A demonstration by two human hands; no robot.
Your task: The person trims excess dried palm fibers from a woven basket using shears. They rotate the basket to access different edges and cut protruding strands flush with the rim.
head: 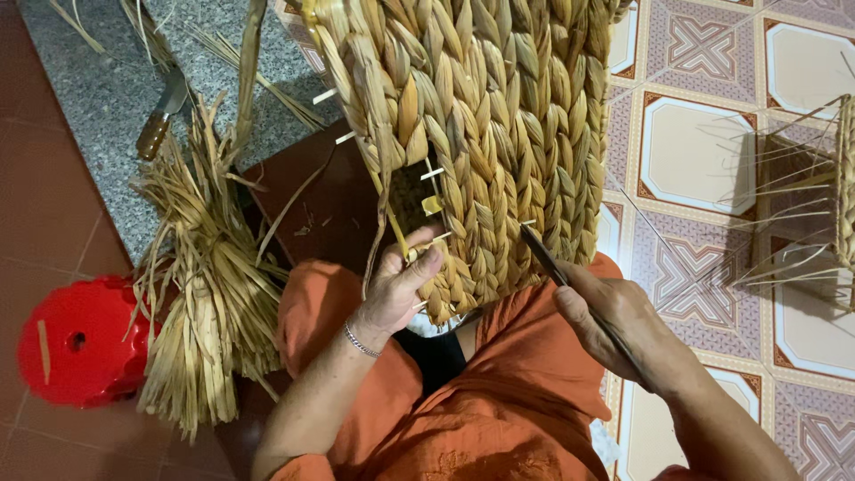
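Woven straw basket (481,134) rests on our lap. Left hand (396,289) pinches its lower edge beside the gap, fingers curled shut on it. Right hand (614,321) grips a thin dark tool (557,272), tip touching the weave. Mid-weave; next needs accurate tool placement.

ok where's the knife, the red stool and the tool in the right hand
knife (162,116), head view, on its handle and blade, lying on the grey stone slab
red plastic stool (80,343), head view, on its seat top
thin dark tool (545,258), head view, on the shaft above the right hand (614,325)
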